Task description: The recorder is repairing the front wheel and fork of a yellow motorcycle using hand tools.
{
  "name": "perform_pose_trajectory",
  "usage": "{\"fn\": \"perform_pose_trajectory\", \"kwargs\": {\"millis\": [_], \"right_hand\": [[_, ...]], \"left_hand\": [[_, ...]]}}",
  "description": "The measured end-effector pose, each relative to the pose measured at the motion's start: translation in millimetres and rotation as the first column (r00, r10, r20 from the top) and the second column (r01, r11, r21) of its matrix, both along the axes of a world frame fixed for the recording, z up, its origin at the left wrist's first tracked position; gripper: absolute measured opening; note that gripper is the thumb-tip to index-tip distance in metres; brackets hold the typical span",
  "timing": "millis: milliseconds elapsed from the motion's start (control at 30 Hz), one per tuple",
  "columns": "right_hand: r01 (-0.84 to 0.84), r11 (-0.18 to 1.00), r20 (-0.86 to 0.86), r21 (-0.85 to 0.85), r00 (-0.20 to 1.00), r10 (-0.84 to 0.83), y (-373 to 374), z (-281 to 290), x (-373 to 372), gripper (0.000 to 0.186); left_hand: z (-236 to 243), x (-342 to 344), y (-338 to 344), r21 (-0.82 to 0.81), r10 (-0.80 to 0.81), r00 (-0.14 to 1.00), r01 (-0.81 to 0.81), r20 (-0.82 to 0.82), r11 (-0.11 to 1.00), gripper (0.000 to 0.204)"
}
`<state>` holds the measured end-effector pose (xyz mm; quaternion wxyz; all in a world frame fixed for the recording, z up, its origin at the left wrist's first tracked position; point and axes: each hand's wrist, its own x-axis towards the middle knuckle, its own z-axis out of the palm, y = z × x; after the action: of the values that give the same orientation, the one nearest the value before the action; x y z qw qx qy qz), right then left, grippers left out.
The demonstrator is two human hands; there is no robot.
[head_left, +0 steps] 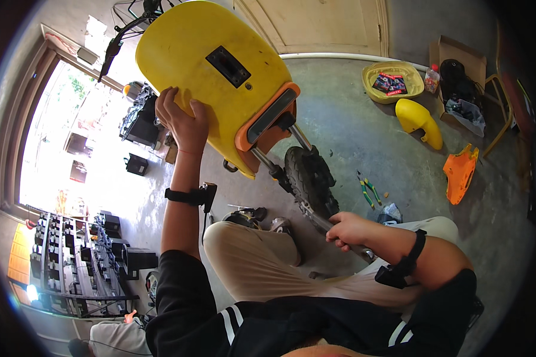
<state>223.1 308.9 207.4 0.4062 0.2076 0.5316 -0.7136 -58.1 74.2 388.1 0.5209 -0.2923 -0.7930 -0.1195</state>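
A yellow front shield (214,35) of a scooter rises in front of me, tilted, with an orange-rimmed dark strip (272,116) at its lower end. My left hand (184,122) lies against the shield's left edge, fingers spread over its surface. Below the shield, two metal fork tubes (302,137) lead to a black front wheel (307,175). My right hand (348,231) is closed around a metal wrench (321,221), whose far end is at the wheel's axle area. Whether its jaw sits on a nut is too small to tell.
On the floor at right are green-handled pliers (369,193), a yellow fender (420,123), an orange part (460,174), a yellow basin (393,83) and a cardboard box (458,59). A rack of black parts (77,262) stands at left, near another person's leg (119,338).
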Motion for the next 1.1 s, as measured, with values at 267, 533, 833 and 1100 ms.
{"fn": "perform_pose_trajectory", "kwargs": {"millis": [267, 533, 833, 1100], "right_hand": [[0.099, 0.994, -0.053, -0.053, 0.993, -0.102, 30, 13, 15, 0.072], [0.135, 0.934, -0.209, 0.330, 0.976, -0.067, 36, 23, 15, 0.065], [0.202, 0.919, -0.234, 0.338, 0.964, -0.126, 60, 30, -14, 0.064], [0.515, 0.785, -0.295, 0.345, 0.853, -0.430, 47, 18, -46, 0.055]], "left_hand": [[-3, -22, -21, 0.083, 0.016, 0.997, -0.022, 0.077, 0.996, 0.063], [-10, -51, -13, 0.705, -0.536, 0.609, -0.055, 0.585, 0.707, 0.103], [-21, -58, -11, 0.773, -0.679, 0.490, 0.016, 0.547, 0.634, 0.077], [-23, -47, -3, 0.816, -0.741, 0.453, 0.050, 0.495, 0.576, 0.070]]}}
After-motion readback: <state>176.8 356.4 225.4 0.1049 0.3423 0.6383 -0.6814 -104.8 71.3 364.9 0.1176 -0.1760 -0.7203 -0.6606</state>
